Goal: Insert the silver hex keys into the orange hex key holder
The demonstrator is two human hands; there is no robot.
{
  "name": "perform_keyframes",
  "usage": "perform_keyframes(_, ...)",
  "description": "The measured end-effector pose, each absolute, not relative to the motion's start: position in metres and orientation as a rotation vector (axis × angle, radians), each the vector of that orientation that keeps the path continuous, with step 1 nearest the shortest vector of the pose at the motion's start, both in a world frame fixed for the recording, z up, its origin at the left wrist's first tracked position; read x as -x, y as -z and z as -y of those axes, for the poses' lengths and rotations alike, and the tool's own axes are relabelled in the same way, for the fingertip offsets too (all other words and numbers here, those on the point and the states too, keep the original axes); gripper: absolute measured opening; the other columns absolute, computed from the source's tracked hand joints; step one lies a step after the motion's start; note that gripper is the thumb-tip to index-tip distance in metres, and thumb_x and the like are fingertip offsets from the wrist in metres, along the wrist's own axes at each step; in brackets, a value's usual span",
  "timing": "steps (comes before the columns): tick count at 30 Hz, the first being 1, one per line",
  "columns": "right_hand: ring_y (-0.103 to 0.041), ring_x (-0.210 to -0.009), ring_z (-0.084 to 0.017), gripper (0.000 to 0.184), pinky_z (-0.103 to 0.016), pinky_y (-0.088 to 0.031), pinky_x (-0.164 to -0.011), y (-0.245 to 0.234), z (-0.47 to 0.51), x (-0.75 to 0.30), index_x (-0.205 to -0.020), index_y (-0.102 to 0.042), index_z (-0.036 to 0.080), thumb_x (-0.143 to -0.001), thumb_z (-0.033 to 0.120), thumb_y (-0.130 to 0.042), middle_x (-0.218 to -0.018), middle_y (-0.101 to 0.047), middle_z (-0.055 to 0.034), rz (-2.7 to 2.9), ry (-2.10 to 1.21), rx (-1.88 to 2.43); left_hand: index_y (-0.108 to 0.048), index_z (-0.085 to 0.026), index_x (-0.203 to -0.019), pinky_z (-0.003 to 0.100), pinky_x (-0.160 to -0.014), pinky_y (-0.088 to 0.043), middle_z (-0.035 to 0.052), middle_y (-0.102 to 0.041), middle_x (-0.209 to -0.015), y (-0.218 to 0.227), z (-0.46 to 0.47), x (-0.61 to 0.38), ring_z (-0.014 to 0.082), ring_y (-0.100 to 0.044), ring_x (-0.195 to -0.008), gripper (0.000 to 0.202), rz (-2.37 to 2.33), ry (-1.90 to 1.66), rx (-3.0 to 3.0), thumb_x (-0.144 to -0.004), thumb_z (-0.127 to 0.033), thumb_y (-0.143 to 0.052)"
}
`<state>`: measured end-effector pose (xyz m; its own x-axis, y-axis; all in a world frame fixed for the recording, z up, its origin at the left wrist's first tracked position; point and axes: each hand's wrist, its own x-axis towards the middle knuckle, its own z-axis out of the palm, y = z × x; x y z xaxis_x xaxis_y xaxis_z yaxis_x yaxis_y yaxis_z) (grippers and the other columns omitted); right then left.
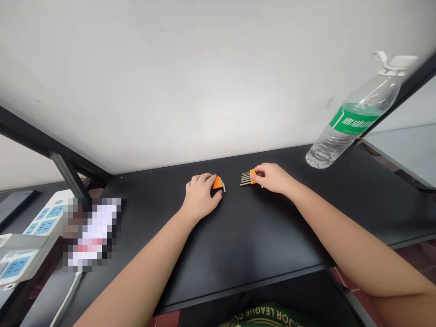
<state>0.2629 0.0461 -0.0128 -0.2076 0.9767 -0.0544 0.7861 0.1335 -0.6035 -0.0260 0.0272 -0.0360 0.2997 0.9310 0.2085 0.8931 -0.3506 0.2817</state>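
Two orange holders carrying metal hex keys are at the middle of the black table. My left hand (pixel 200 195) curls over the left hex key set (pixel 218 182), fingers on its holder and thumb near its front. Short bent key ends stick out on its right side; the rest is hidden under my fingers. My right hand (pixel 272 177) pinches the orange holder of the right hex key set (pixel 252 176) between thumb and fingers. Several straight key shafts point left from it, toward the other set. A gap of bare table separates the two sets.
On the black table (pixel 238 240), a large water bottle (pixel 354 118) with a green label stands at the back right. A pixelated phone-like object (pixel 95 231) with a white cable (pixel 66 297) lies left. Beyond it is a white power strip (pixel 44 227). A pale wall (pixel 204 91) rises behind.
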Motion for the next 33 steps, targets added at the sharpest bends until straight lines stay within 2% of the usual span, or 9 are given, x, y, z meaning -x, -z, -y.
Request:
perform_keyframes(4,-0.063,-0.087,-0.023,0.034,-0.031,-0.043,-0.066,0.013,-0.046,-0.267,-0.101,-0.073,0.022,-0.094,0.053,-0.06,-0.107,-0.068,-0.0096,2.137,-0.549,1.794,-0.067,-0.027,-0.131,0.064,-0.106,-0.043,0.0117,-0.063,-0.139,0.035,-0.031,0.027,0.0382,-0.054,-0.126,0.046,-1.722,-0.541,-2.39,-0.088,-0.044,-0.063)
perform_keyframes(7,-0.063,-0.082,-0.022,0.049,-0.031,-0.043,-0.064,0.013,-0.045,-0.269,-0.118,-0.07,0.023,-0.088,0.062,-0.068,-0.115,-0.065,-0.0107,2.206,-0.547,1.808,-0.07,-0.028,-0.126,0.063,-0.106,-0.043,0.0114,-0.064,-0.133,0.033,-0.034,0.027,0.0361,-0.056,-0.121,0.044,-1.718,-0.549,-2.344,-0.085,-0.044,-0.066)
perform_keyframes(9,-0.063,-0.077,-0.02,0.053,-0.031,-0.043,-0.061,0.015,-0.045,-0.268,-0.125,-0.068,0.025,-0.085,0.06,-0.073,-0.118,-0.062,-0.0107,2.256,-0.55,1.806,-0.071,-0.028,-0.12,0.062,-0.106,-0.043,0.0104,-0.066,-0.128,0.032,-0.035,0.026,0.0354,-0.057,-0.119,0.041,-1.721,-0.56,-2.314,-0.082,-0.042,-0.068)
perform_keyframes(16,-0.062,-0.075,-0.02,0.041,-0.031,-0.043,-0.06,0.02,-0.048,-0.259,-0.122,-0.067,0.022,-0.094,0.053,-0.065,-0.113,-0.059,-0.0113,2.274,-0.433,1.851,-0.067,-0.026,-0.103,0.061,-0.11,-0.038,0.0073,-0.065,-0.123,0.025,-0.033,0.021,0.0341,-0.056,-0.119,0.042,-1.706,-0.507,-2.2,-0.07,-0.048,-0.08)
perform_keyframes(21,-0.062,-0.079,-0.019,0.036,-0.033,-0.047,-0.07,0.018,-0.038,-0.244,-0.122,-0.065,0.02,-0.095,0.043,-0.065,-0.12,-0.056,-0.0132,2.14,-0.285,1.685,-0.057,-0.024,-0.1,0.056,-0.106,-0.043,0.0043,-0.066,-0.106,0.023,-0.026,0.017,0.0286,-0.063,-0.104,0.042,-1.676,-0.595,-2.229,-0.069,-0.043,-0.08)
perform_keyframes(23,-0.063,-0.083,-0.018,0.031,-0.033,-0.05,-0.078,0.019,-0.031,-0.233,-0.118,-0.066,0.02,-0.095,0.041,-0.066,-0.116,-0.06,-0.0094,2.152,-0.467,1.443,-0.055,-0.024,-0.101,0.048,-0.097,-0.05,0.0029,-0.068,-0.101,0.023,-0.022,0.015,0.0255,-0.066,-0.096,0.039,-1.604,-0.651,-2.218,-0.073,-0.04,-0.077)
perform_keyframes(26,-0.062,-0.076,-0.014,0.038,-0.032,-0.052,-0.076,0.02,-0.022,-0.219,-0.125,-0.064,0.022,-0.092,0.041,-0.07,-0.11,-0.064,-0.0049,2.212,-0.854,1.177,-0.053,-0.025,-0.105,0.036,-0.078,-0.055,0.0007,-0.07,-0.097,0.022,-0.016,0.012,0.021,-0.07,-0.084,0.036,-1.468,-0.724,-2.148,-0.077,-0.035,-0.072)
perform_keyframes(28,-0.062,-0.074,-0.013,0.04,-0.032,-0.052,-0.073,0.021,-0.019,-0.213,-0.128,-0.062,0.023,-0.092,0.038,-0.07,-0.109,-0.067,-0.0043,2.189,-1.009,1.117,-0.052,-0.025,-0.108,0.034,-0.074,-0.055,0.0001,-0.071,-0.096,0.021,-0.013,0.011,0.0203,-0.071,-0.082,0.037,-1.43,-0.771,-2.137,-0.078,-0.034,-0.072)
perform_keyframes(33,-0.066,-0.068,-0.012,0.028,-0.029,-0.056,-0.067,0.024,-0.018,-0.208,-0.121,-0.063,0.021,-0.094,0.027,-0.066,-0.097,-0.067,-0.0015,1.944,-1.352,1.134,-0.052,-0.025,-0.109,0.036,-0.075,-0.056,0.0003,-0.071,-0.098,0.023,-0.01,0.009,0.0207,-0.072,-0.084,0.038,-1.449,-0.782,-2.164,-0.079,-0.035,-0.072)
